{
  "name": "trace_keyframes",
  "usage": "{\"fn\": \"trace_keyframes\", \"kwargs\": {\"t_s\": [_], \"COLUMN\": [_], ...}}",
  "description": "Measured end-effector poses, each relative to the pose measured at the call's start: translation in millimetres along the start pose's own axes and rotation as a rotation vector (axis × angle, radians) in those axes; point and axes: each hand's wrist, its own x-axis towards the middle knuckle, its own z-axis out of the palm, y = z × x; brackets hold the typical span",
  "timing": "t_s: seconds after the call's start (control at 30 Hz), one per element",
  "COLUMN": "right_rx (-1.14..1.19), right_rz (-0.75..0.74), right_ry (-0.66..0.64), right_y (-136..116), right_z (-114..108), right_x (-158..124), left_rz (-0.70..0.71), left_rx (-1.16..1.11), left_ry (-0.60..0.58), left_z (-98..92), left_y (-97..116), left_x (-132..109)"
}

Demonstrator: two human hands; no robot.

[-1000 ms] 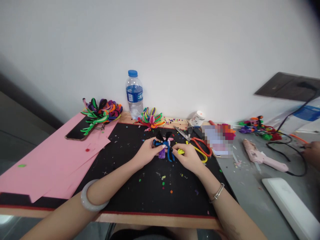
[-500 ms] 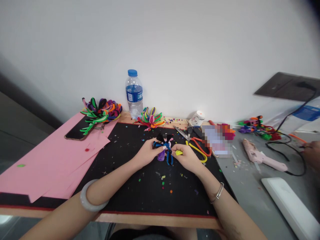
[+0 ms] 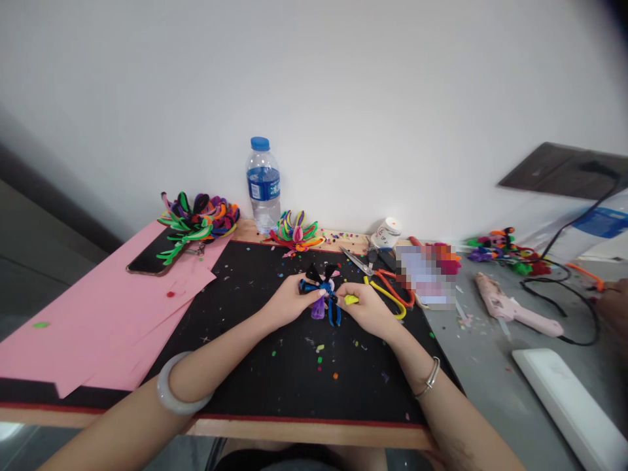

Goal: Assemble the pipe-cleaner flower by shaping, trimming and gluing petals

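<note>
Over the black mat, both my hands hold a small flower of bent pipe cleaners (image 3: 325, 286) with black, blue and purple loops. My left hand (image 3: 287, 302) pinches it from the left, its thumb near the centre. The fingers of my right hand (image 3: 367, 309) are closed at the flower's right side by a blue and black loop. A small yellow piece (image 3: 351, 299) shows between the curled fingers of that hand; its kind is unclear. Just beyond my right hand lie scissors (image 3: 360, 262) with orange handles, and a yellow curved loop (image 3: 392, 304).
Pipe-cleaner bunches (image 3: 199, 219) lie on a phone (image 3: 147, 258) and pink paper (image 3: 98, 307). Behind stand a water bottle (image 3: 263, 186) and a white paper cup (image 3: 386, 232). To the right are a pink glue gun (image 3: 520, 314), a white case (image 3: 564, 399) and another person's hand (image 3: 613, 301).
The flower has turned slightly in my fingers; its lower purple and blue loops have shifted. The other person's hand at the right has moved a little, beside an orange strip.
</note>
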Motion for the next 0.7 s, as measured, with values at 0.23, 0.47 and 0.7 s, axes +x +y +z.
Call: {"fn": "trace_keyframes", "kwargs": {"t_s": [0.23,0.47,0.7], "right_rx": [0.014,0.025,0.040], "right_rz": [0.006,0.016,0.021], "right_ry": [-0.010,-0.027,-0.047], "right_y": [-3.0,-0.5,-2.0], "right_z": [-1.3,-1.2,-2.1], "right_x": [-0.3,-0.5,-1.0], "left_rz": [-0.004,-0.007,0.002], "left_rx": [0.029,0.046,0.068], "left_ry": [-0.009,-0.017,-0.027], "left_z": [0.3,0.1,-0.3], "left_y": [2.7,4.0,3.7], "left_x": [-0.9,-1.8,-1.2]}}
